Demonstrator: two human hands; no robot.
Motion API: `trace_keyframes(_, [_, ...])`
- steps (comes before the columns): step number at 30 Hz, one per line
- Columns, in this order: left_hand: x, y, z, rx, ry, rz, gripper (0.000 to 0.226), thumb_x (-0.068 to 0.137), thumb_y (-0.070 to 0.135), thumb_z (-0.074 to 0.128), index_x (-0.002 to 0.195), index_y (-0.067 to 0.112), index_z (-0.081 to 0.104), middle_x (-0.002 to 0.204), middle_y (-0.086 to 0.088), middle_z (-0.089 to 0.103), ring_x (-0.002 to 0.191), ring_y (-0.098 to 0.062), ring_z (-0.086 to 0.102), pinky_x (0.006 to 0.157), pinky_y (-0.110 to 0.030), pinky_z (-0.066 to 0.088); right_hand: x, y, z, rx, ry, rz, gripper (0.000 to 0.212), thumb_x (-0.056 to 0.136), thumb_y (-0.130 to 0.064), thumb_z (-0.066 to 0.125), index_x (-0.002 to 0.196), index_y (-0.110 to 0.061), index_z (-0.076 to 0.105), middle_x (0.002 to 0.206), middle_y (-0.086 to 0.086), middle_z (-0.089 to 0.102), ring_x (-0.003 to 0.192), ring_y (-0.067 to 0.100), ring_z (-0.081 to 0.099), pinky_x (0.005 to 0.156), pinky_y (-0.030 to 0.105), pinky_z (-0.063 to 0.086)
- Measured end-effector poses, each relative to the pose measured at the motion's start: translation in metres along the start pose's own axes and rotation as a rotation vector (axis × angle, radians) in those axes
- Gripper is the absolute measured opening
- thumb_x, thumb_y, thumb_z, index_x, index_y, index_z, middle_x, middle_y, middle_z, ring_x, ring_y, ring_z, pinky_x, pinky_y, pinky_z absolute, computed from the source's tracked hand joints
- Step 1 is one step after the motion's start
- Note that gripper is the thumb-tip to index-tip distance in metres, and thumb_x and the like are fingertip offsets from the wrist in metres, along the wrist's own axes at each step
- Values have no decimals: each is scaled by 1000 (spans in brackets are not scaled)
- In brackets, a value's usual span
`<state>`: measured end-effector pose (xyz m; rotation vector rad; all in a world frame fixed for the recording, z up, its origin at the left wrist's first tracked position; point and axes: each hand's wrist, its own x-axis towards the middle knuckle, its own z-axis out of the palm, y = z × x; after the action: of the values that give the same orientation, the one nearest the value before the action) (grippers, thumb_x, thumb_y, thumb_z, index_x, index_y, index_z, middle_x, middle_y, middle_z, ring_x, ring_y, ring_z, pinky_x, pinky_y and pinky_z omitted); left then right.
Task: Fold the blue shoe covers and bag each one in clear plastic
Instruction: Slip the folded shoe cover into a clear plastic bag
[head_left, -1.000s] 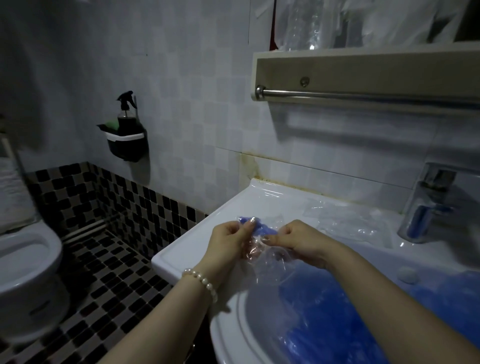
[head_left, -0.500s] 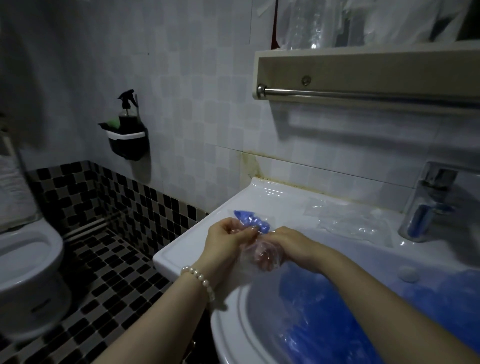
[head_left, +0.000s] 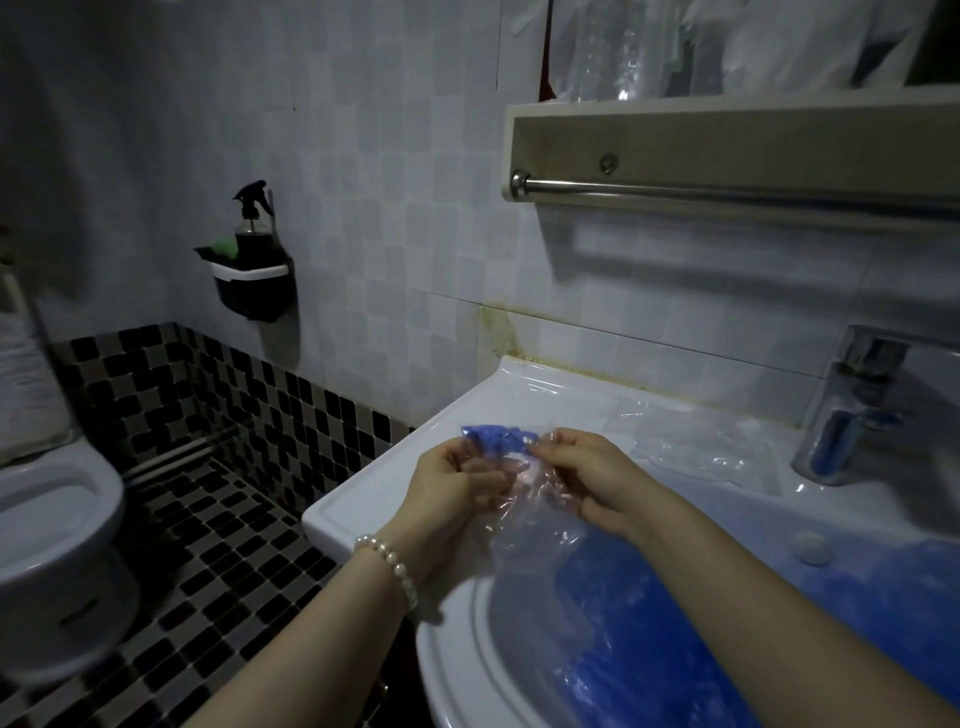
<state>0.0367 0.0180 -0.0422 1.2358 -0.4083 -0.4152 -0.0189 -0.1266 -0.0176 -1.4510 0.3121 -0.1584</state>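
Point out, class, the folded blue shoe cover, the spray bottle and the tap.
folded blue shoe cover (head_left: 496, 437), head view, its crumpled middle.
spray bottle (head_left: 253, 235), head view, its dark body.
tap (head_left: 844, 410), head view, its chrome body.

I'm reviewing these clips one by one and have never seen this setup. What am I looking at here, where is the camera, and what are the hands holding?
There is no machine: a person works with bare hands, filmed by a wide-angle camera worn on the head that looks down at them. The scene is a bathroom. The left hand, with a pearl bracelet on its wrist, and the right hand hold a folded blue shoe cover together with a clear plastic bag over a white sink. More blue shoe covers lie in the basin, and loose clear plastic lies on the sink top near the tap.
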Motion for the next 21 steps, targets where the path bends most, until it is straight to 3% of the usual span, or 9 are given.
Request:
trace_keyframes(3, [-1,0,0,0,15,3,26,71,-22,61,94,-11,64,94,-33,66,78,-37,62,80,-47,51,4,5,5,-108,96,-108,27,91,-25,60,76,-3,60,66,15,49,59,24,46,61,34,43])
trace_keyframes(7, [-1,1,2,-37,-8,-13,33,73,-10,68,106,-5,64,94,-30,67,77,-35,63,72,-40,52,3,3,4,-259,153,-239,15,89,-8,61,74,-7,59,57,2,52,49,11,46,46,19,38])
trace_keyframes(9, [0,3,3,-104,-28,-29,29,81,10,68,107,-3,66,87,-27,66,75,-32,60,65,-34,49,3,2,2,-244,139,-230,16,86,0,62,73,-9,58,57,1,54,47,9,47,43,17,36])
trace_keyframes(11, [2,2,4,-80,-5,-21,30,87,21,63,104,-5,67,76,-19,67,66,-25,62,61,-30,51,4,2,2,-208,140,-217,20,87,-6,63,68,-9,56,52,1,50,46,11,43,44,20,35])
trace_keyframes(14, [2,-1,4,-30,41,3,25,90,12,60,100,-10,62,71,-18,66,63,-22,65,57,-29,53,4,5,4,-165,154,-203,37,89,-29,62,61,-8,49,49,5,41,45,16,36,47,24,33])
trace_keyframes(17, [2,-1,3,-52,38,18,18,92,6,56,99,-9,63,75,-20,66,63,-22,65,57,-30,54,5,8,6,-181,141,-195,53,89,-45,57,77,7,56,61,15,45,56,24,43,58,31,40])
trace_keyframes(19, [1,-1,4,-60,26,16,20,95,8,53,98,-6,65,80,-24,68,69,-26,67,64,-33,57,3,6,5,-182,102,-185,52,81,-49,63,79,3,56,62,15,48,55,24,46,55,29,42])
trace_keyframes(21, [1,-3,4,-52,27,16,23,95,11,52,99,-8,65,86,-27,68,74,-31,68,71,-38,58,0,3,3,-212,-6,-119,41,74,-39,72,88,-3,61,70,12,63,59,23,60,54,29,49])
